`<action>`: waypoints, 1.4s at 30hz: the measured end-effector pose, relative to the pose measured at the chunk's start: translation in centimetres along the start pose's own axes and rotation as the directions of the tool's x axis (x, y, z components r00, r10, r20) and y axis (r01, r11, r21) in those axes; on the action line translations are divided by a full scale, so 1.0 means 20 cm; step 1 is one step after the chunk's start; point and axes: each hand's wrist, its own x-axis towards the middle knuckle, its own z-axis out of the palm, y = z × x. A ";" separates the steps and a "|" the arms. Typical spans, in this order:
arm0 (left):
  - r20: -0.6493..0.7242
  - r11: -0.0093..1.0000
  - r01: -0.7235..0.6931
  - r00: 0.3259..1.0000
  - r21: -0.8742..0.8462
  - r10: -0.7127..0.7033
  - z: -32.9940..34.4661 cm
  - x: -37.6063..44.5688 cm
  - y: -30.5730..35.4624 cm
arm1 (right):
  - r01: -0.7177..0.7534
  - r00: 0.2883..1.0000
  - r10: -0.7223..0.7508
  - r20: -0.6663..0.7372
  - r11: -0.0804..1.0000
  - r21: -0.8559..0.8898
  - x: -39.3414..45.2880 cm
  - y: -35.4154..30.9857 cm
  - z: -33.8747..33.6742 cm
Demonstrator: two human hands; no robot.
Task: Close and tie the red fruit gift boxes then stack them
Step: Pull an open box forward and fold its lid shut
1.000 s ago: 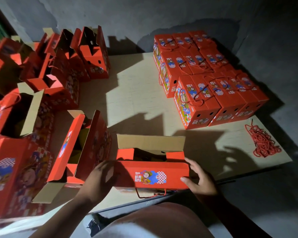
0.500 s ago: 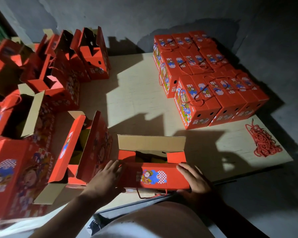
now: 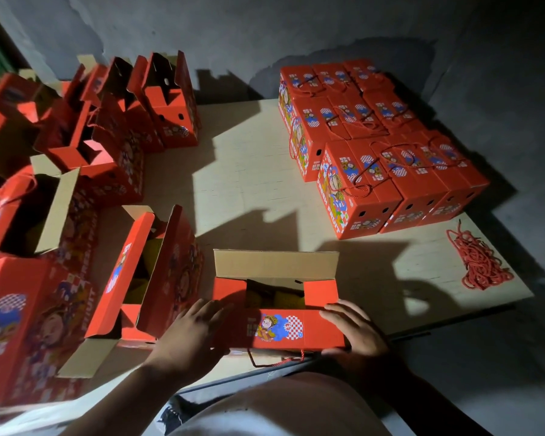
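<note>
Both hands, left hand (image 3: 192, 333) and right hand (image 3: 354, 330), fingers curled, grip the near flap (image 3: 283, 328) of the open box (image 3: 276, 272); uneven pressure risks creasing it against the side tabs.

Dim scene, one harsh light casting hard shadows across the table (image 3: 233, 171); wide-angle edges warp.

"FRESH FRUIT" printed vertically on side of closed red box (image 3: 334, 199); "FRUIT" partly legible on left box (image 3: 90, 306).
</note>
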 end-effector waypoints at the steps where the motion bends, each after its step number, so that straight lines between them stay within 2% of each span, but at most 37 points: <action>1: -0.015 0.999 0.009 1.000 -0.036 -0.010 0.01 0.00 0.00 | 0.002 1.000 -0.002 0.006 1.000 -0.006 0.00 0.00 0.00; 6: -0.081 0.996 0.074 0.994 -0.056 -0.078 0.09 -0.03 0.02 | 0.051 0.999 -0.051 0.010 0.999 -0.001 0.02 0.02 0.00; 11: -0.182 0.995 0.090 0.978 -0.044 -0.096 0.15 -0.01 0.00 | 0.061 0.993 -0.051 -0.104 0.993 0.098 0.01 0.03 0.02; 15: -0.272 0.987 0.055 0.958 -0.151 -0.095 0.18 0.04 0.00 | -0.054 0.997 0.064 -0.047 0.980 0.191 0.07 0.08 -0.04; 17: -0.259 0.961 0.107 0.950 -0.255 -0.175 0.17 0.08 -0.01 | -0.045 0.998 0.052 -0.032 0.982 0.183 0.09 0.10 -0.07; 20: -0.147 0.797 0.310 0.886 -0.518 -0.440 0.12 0.13 -0.02 | -0.042 0.993 0.066 -0.101 0.974 0.224 0.14 0.09 -0.09; 23: -0.075 0.666 0.341 0.856 -0.664 -0.512 0.11 0.18 -0.02 | -0.101 0.973 0.160 -0.166 0.943 0.317 0.22 0.05 -0.13; 25: -0.013 0.545 0.348 0.834 -0.763 -0.551 0.09 0.20 -0.02 | -0.145 0.956 0.219 -0.194 0.931 0.334 0.29 0.03 -0.16; 27: 0.076 0.390 0.350 0.819 -0.851 -0.569 0.07 0.21 -0.03 | -0.233 0.943 0.308 -0.124 0.881 0.411 0.34 0.00 -0.18; 29: 0.104 0.317 0.289 0.865 -0.903 -0.491 0.04 0.23 -0.04 | -0.331 0.927 0.373 0.025 0.788 0.519 0.38 -0.02 -0.19; 31: 0.049 0.369 0.206 0.919 -0.907 -0.391 0.03 0.24 -0.05 | -0.370 0.923 0.360 0.137 0.729 0.576 0.40 -0.01 -0.21; 33: -0.013 0.473 0.185 0.923 -0.861 -0.384 0.04 0.24 -0.06 | -0.403 0.913 0.340 0.225 0.666 0.628 0.42 -0.01 -0.23; 37: -0.090 0.621 0.242 0.886 -0.746 -0.454 0.06 0.20 -0.05 | -0.381 0.912 0.382 0.149 0.651 0.657 0.43 -0.03 -0.23; 40: -0.207 0.823 0.134 0.934 -0.552 -0.290 0.06 0.18 -0.07 | -0.399 0.896 0.402 0.187 0.545 0.738 0.43 -0.05 -0.23; 42: -0.190 0.882 0.106 0.958 -0.460 -0.214 0.04 0.17 -0.07 | -0.380 0.898 0.411 0.155 0.551 0.743 0.41 -0.03 -0.22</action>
